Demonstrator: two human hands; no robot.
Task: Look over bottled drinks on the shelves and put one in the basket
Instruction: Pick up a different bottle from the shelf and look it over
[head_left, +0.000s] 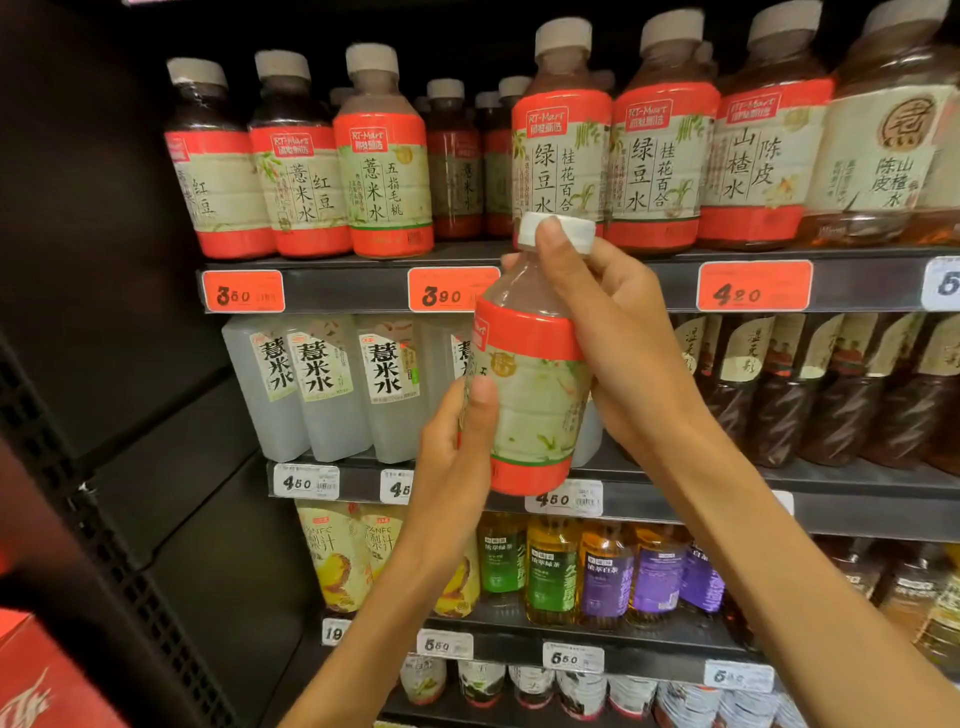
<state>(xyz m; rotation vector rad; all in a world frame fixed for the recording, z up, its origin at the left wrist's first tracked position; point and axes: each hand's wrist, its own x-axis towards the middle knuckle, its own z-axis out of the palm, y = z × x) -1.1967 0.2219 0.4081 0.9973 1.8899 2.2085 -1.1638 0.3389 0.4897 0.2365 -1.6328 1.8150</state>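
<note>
Between our left hand (457, 441) and right hand (608, 322), both gripping it, one red-labelled bottle (530, 395), shelf-picked, under inspection; basket unseen, drop pending.

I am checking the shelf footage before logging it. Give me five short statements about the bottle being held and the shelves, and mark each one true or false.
1. Both hands hold the clear plastic bottle with the red-and-cream label. True.
2. The right hand grips the bottle at its base. False: it grips near the white ribbed cap; the left hand holds the lower part.
3. The held bottle is lying in a basket. False: it is held up in front of the shelves; no basket shows.
4. The orange price tag at the upper left reads 3.50. True.
5. The held bottle's cap is off. False: the cap is on.
</note>
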